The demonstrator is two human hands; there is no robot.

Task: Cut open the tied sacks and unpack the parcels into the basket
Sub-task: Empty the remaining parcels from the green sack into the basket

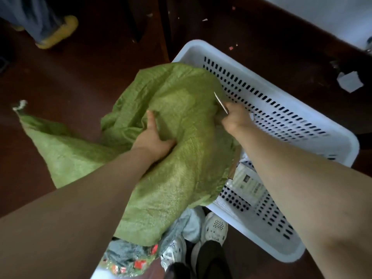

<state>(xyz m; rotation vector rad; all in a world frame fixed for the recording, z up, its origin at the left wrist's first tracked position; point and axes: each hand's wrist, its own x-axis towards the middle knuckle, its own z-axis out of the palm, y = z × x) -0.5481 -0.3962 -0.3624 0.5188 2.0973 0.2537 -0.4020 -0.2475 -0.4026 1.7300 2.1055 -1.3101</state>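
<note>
The dark brown floor [80, 73] fills most of the view. On it at the right stands a white slotted basket [281, 256], tipped at an angle. A crumpled green sack [181, 121] lies bunched over the basket's near left rim and hangs down toward the person's legs. To its left, a flatter stretch of green fabric [60, 150] lies on the floor, ending in a frayed white tie [20, 104]; I cannot tell whether it belongs to the same sack.

The left hand [155, 137] grips a fold of the sack, fingers dug into the cloth and thumb raised. The right hand [236, 117] is clenched round a thin blade [221, 102], whose tip points up beside the sack's right edge.

A white labelled parcel [247, 182] lies inside the basket under the right forearm. White shoes [214, 226] show below the sack.
</note>
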